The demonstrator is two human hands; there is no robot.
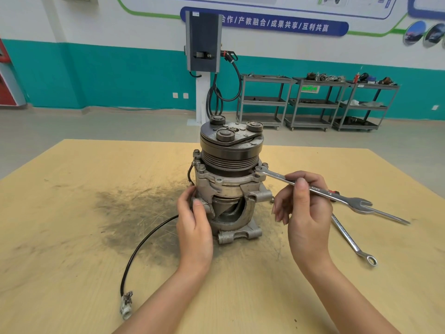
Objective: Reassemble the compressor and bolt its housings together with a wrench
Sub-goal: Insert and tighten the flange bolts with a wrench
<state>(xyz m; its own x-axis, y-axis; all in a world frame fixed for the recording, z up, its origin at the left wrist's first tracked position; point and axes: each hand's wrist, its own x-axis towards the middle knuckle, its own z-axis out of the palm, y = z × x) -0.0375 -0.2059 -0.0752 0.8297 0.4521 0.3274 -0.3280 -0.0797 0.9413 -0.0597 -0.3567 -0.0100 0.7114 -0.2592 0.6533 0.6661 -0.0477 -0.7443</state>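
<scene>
The compressor (230,179) stands upright on the wooden table (72,237), pulley end up, with a cutaway opening in its lower housing. My left hand (193,220) grips the housing's left side near the bottom. My right hand (303,208) holds a combination wrench (320,192) by its shaft. The wrench's ring end sits on a bolt (258,168) at the upper right flange of the housing, and its open end points right.
A second wrench (351,239) lies on the table to the right, beside a screwdriver shaft (390,216). A black cable (142,247) with a connector (126,306) trails from the compressor toward the front left. Grey carts (313,104) and a charging post (203,44) stand behind.
</scene>
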